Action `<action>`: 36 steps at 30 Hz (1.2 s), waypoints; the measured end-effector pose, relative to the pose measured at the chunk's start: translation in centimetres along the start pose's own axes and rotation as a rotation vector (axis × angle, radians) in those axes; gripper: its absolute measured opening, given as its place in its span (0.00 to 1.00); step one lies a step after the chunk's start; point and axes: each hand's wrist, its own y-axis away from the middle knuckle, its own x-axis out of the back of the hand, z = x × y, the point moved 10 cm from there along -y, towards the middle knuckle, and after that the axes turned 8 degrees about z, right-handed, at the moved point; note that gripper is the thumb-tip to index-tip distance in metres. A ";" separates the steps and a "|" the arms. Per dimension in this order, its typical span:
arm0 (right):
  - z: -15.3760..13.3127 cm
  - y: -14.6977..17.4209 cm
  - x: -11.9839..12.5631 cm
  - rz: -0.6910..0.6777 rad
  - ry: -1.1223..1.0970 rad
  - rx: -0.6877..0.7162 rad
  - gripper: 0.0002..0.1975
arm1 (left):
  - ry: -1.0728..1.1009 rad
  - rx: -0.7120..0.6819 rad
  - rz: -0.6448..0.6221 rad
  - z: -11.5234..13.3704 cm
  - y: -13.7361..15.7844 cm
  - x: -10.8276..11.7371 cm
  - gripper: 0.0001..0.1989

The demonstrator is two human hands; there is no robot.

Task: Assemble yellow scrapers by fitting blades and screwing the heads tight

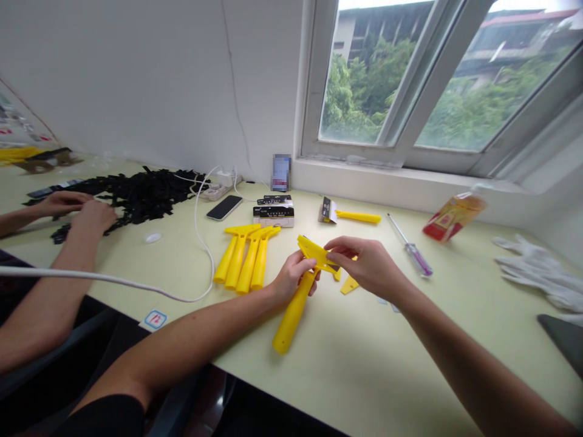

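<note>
My left hand (291, 276) is wrapped round the neck of a yellow scraper (294, 315), thumb on its wide head. The scraper's handle slants down toward me, above the table. At the right end of the head, my right hand (371, 261) is closed with thumb and fingertips against it; any small part between those fingertips is hidden. A dark strip shows along the head's edge. Below the right hand, a loose yellow plate (350, 285) lies on the table, partly covered. Several yellow scraper handles (246, 261) lie side by side left of my hands.
A screwdriver (416, 258) lies at the right, near a tilted bottle (455, 213) and white gloves (535, 270). Behind are a carded scraper (359, 216), black boxes (273, 215) and a phone (225, 207). A white cable (197, 230) crosses left. A co-worker's hands (93, 212) touch black pieces (146, 193).
</note>
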 end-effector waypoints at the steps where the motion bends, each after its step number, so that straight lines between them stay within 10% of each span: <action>1: -0.1 0.0 0.0 0.005 0.011 0.007 0.08 | 0.003 -0.008 0.000 0.1 0.0 0.0 0.16; 36: -2.4 0.3 -0.5 0.056 0.225 0.248 0.05 | -0.006 -0.117 0.049 1.0 -0.1 0.1 0.19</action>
